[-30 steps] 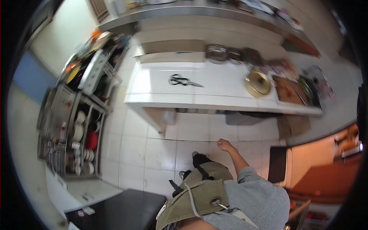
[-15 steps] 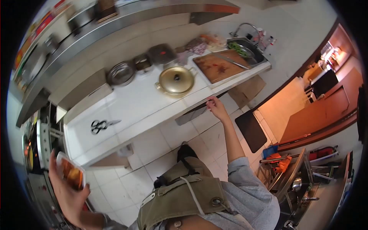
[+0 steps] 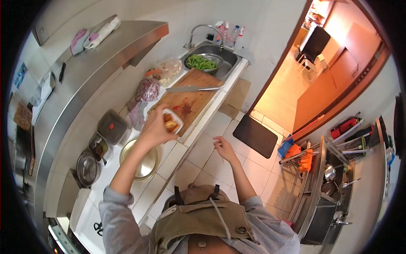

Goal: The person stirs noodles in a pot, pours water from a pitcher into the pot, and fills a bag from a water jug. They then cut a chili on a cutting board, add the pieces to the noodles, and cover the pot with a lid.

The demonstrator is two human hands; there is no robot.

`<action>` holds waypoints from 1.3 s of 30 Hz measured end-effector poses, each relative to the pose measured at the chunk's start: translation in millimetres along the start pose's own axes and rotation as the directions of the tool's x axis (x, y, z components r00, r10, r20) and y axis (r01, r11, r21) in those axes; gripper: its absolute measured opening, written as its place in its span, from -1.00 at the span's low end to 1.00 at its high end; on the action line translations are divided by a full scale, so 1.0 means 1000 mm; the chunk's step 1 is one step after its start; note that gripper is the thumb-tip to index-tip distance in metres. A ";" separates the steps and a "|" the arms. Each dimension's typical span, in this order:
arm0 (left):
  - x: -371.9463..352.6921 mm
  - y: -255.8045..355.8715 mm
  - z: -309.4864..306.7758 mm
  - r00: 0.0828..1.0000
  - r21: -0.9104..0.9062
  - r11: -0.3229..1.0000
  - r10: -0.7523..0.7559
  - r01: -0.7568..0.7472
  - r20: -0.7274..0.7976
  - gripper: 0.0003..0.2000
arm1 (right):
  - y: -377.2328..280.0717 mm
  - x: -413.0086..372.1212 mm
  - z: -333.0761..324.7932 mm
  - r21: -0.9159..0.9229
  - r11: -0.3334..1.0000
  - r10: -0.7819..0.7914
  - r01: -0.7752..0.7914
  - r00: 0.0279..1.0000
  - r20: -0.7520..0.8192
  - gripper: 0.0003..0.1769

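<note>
My left hand (image 3: 153, 129) is closed around a small white dish (image 3: 180, 123) with orange-brown food in it. It holds the dish tilted above the near left end of the wooden cutting board (image 3: 168, 98). Red bits and a dark red stain mark the board, and a knife (image 3: 190, 89) lies across its far part. Below my left forearm stands the gold pot (image 3: 146, 165), partly hidden by the arm. My right hand (image 3: 224, 149) hangs over the floor in front of the counter, fingers loosely bent and apart, holding nothing.
Leafy greens (image 3: 202, 62) fill a bowl in the sink (image 3: 231, 59). Plastic bags (image 3: 148, 89) and lidded containers (image 3: 114, 126) line the wall. Scissors (image 3: 98, 228) lie at the counter's near left. A metal shelf (image 3: 101, 63) overhangs the counter; a dark mat (image 3: 255, 135) lies by the doorway.
My left hand has carried the dish from beside the stove, across the counter, to the cutting board. My view has turned toward the sink. My right hand stays empty.
</note>
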State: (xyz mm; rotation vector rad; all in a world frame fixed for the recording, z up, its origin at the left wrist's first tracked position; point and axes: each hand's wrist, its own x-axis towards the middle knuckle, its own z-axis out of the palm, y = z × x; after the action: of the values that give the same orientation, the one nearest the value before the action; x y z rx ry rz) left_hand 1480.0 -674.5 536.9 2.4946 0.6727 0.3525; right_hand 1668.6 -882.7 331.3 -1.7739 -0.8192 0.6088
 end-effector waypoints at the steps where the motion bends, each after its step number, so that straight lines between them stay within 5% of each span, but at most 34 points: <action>1: 0.019 -0.008 0.019 1.000 0.003 1.000 -0.009 0.009 0.028 0.01 | 0.015 -0.007 -0.002 -0.009 0.999 0.033 -0.033 0.999 -0.015 -0.75; 3: 0.047 -0.023 0.053 0.987 0.189 0.977 -0.123 0.102 0.103 0.03 | 0.038 -0.021 -0.005 -0.012 0.997 0.069 -0.070 0.997 -0.016 -0.75; 9: 0.085 -0.069 0.094 0.921 0.345 0.929 -0.243 0.131 0.305 0.13 | 0.027 -0.010 -0.002 -0.064 0.980 0.182 -0.188 0.979 -0.090 -0.75; 11: 0.085 -0.074 0.091 0.907 0.342 0.925 -0.279 0.166 0.316 0.14 | 0.018 0.022 0.008 -0.137 0.987 -0.106 0.085 0.982 -0.157 -0.75; 15: 0.085 -0.087 0.084 0.908 0.309 0.930 -0.292 0.198 0.300 0.14 | -0.043 0.105 0.040 -0.416 0.840 -0.396 0.347 0.917 -0.035 -0.69; 18: 0.089 -0.094 0.084 0.915 0.285 0.934 -0.295 0.214 0.277 0.14 | -0.070 0.169 0.070 -0.342 0.776 -0.535 0.530 0.840 0.086 -0.68; 20: 0.093 -0.093 0.082 0.911 0.277 0.934 -0.304 0.227 0.277 0.13 | -0.075 0.200 0.086 -0.350 0.548 -0.717 0.760 0.642 0.271 -0.70; 24: 0.101 -0.104 0.087 0.940 0.236 0.948 -0.264 0.211 0.218 0.12 | -0.060 0.236 0.094 -0.324 0.684 -0.593 0.653 0.757 0.274 -0.78; 27: 0.115 -0.104 0.087 0.948 0.264 0.944 -0.252 0.196 0.196 0.12 | -0.053 0.259 0.082 -0.437 0.603 -0.690 0.667 0.711 0.133 -0.80; 32: 0.148 -0.110 0.093 0.956 0.239 0.949 -0.248 0.207 0.158 0.12 | -0.060 0.275 0.073 -0.472 0.652 -0.676 0.593 0.737 -0.009 -0.81; 35: 0.147 -0.116 0.086 0.972 0.207 0.960 -0.213 0.190 0.097 0.05 | -0.072 0.264 0.071 -0.488 0.710 -0.601 0.507 0.798 -0.046 -0.79; 37: 0.139 -0.120 0.067 0.996 0.138 0.987 -0.086 0.084 0.004 -0.05 | -0.076 0.256 0.074 -0.314 0.844 -0.496 0.436 0.856 -0.145 -0.77; 39: 0.104 -0.106 0.014 1.000 -0.042 0.999 -0.014 0.014 -0.009 -0.25 | -0.075 0.240 0.079 -0.274 0.848 -0.495 0.454 0.863 -0.103 -0.74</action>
State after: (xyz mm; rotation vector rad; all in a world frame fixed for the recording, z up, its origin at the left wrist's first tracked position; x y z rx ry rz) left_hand 1531.5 -547.7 478.4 2.4486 0.6794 0.3692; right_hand 1745.8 -633.6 371.7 -1.7126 -1.2011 0.0240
